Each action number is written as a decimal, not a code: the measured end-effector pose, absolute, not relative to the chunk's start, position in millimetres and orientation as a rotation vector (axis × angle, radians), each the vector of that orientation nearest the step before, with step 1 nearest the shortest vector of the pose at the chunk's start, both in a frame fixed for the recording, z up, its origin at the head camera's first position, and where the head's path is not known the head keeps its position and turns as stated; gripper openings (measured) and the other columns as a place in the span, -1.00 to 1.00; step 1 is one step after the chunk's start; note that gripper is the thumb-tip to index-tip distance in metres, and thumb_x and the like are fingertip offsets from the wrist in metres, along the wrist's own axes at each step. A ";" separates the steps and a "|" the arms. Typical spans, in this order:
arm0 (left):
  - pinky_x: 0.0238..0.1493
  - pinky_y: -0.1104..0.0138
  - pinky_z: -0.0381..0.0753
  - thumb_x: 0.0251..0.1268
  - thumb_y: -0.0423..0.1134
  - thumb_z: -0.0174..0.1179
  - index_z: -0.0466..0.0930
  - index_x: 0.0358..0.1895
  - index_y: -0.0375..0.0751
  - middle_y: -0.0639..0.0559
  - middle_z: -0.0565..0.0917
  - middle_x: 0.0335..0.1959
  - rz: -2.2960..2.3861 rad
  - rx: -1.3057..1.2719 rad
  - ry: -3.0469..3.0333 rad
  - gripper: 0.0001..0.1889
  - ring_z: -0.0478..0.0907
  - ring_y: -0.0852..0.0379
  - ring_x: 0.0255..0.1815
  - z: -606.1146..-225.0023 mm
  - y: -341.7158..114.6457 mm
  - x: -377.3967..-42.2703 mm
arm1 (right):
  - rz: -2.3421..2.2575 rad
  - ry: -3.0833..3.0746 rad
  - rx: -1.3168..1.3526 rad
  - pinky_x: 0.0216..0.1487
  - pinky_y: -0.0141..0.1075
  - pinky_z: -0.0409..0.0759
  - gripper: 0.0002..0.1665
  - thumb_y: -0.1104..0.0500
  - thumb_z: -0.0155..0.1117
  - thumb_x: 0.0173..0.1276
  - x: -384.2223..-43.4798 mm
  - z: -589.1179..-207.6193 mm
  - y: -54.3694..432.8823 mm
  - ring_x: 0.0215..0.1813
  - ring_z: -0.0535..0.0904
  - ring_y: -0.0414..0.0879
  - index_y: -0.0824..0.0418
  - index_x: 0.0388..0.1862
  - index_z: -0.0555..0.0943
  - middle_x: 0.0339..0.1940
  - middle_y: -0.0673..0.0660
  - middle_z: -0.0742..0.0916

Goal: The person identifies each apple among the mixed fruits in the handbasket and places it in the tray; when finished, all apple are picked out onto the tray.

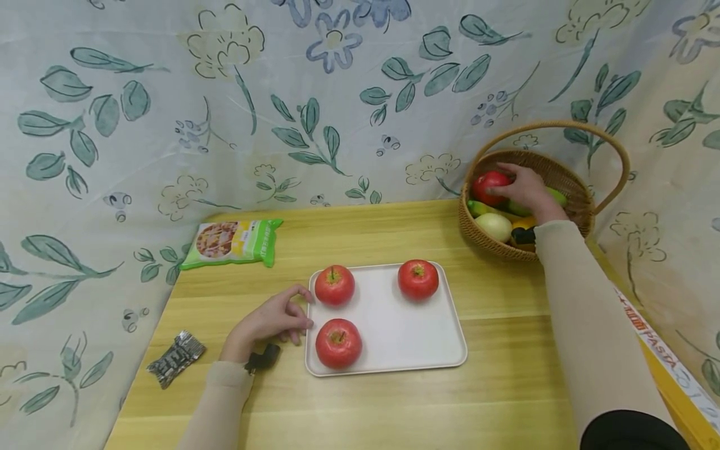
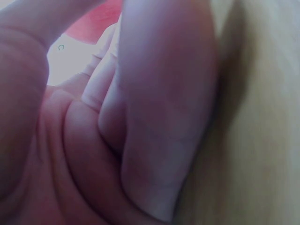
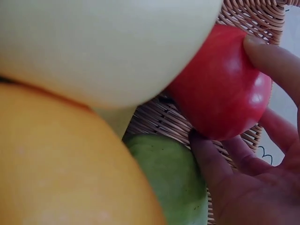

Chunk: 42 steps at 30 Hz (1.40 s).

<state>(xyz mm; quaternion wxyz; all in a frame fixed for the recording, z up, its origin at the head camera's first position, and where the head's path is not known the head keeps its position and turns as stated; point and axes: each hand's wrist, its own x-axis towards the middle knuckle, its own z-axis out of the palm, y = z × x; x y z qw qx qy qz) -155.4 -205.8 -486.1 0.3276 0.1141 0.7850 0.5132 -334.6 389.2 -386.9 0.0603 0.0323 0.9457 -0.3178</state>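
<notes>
In the head view my right hand point(image 1: 525, 187) reaches into a wicker basket point(image 1: 469, 232) and grips a smooth round red fruit point(image 1: 490, 188). The right wrist view has thumb and fingers spread around this red fruit point(image 3: 220, 86), against the basket's woven wall. My left hand point(image 1: 275, 319) lies loosely curled at the left edge of a white tray point(image 1: 394, 337), fingertips right at the rim, holding nothing. Two red apples point(image 1: 334, 285) sit along the tray's left side; another apple point(image 1: 418, 279) is at its back right.
Beside the red fruit, the basket holds a pale round vegetable point(image 1: 494, 227), a yellow-orange one point(image 3: 61, 159) and green produce point(image 3: 166, 173). A tall handle point(image 1: 621, 156) arches over it. A green food packet point(image 1: 233, 242) and a small silver wrapper point(image 1: 177, 358) lie left; a pasta box point(image 1: 675, 369) stands right.
</notes>
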 end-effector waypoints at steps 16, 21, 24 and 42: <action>-0.52 0.36 0.57 0.40 -0.17 0.44 0.38 0.28 -0.09 -0.02 0.81 -0.36 1.332 0.303 2.066 -0.48 0.72 0.11 -0.55 -487.1 -206.2 -155.9 | -1.246 2.739 0.182 0.62 0.27 0.21 0.10 -0.34 0.37 0.44 -326.1 -381.5 395.7 0.64 0.22 0.38 0.02 0.76 0.13 0.74 0.40 0.21; -0.51 0.36 0.57 0.41 -0.17 0.43 0.37 0.29 -0.09 -0.02 0.80 -0.36 1.328 0.296 2.062 -0.48 0.72 0.12 -0.55 -487.0 -205.6 -155.1 | -1.369 2.711 0.199 0.62 0.20 0.25 0.11 -0.35 0.39 0.41 -321.0 -378.5 400.2 0.62 0.25 0.29 -0.06 0.76 0.12 0.73 0.37 0.24; -0.51 0.36 0.58 0.41 -0.17 0.43 0.37 0.29 -0.08 -0.02 0.80 -0.36 1.322 0.294 2.067 -0.47 0.72 0.11 -0.55 -487.2 -205.5 -155.0 | -1.398 2.710 0.195 0.60 0.13 0.29 0.11 -0.36 0.40 0.39 -316.6 -374.0 400.6 0.61 0.26 0.23 -0.12 0.76 0.13 0.72 0.33 0.27; -0.53 0.36 0.58 0.39 -0.15 0.45 0.37 0.29 -0.11 -0.03 0.80 -0.37 1.327 0.304 2.067 -0.45 0.72 0.11 -0.55 -490.0 -207.0 -155.5 | -1.927 2.582 -0.001 -0.04 -0.63 0.64 -0.16 0.07 0.42 0.51 -253.5 -344.5 355.4 0.37 0.36 -0.07 -0.18 0.66 0.28 0.47 -0.05 0.42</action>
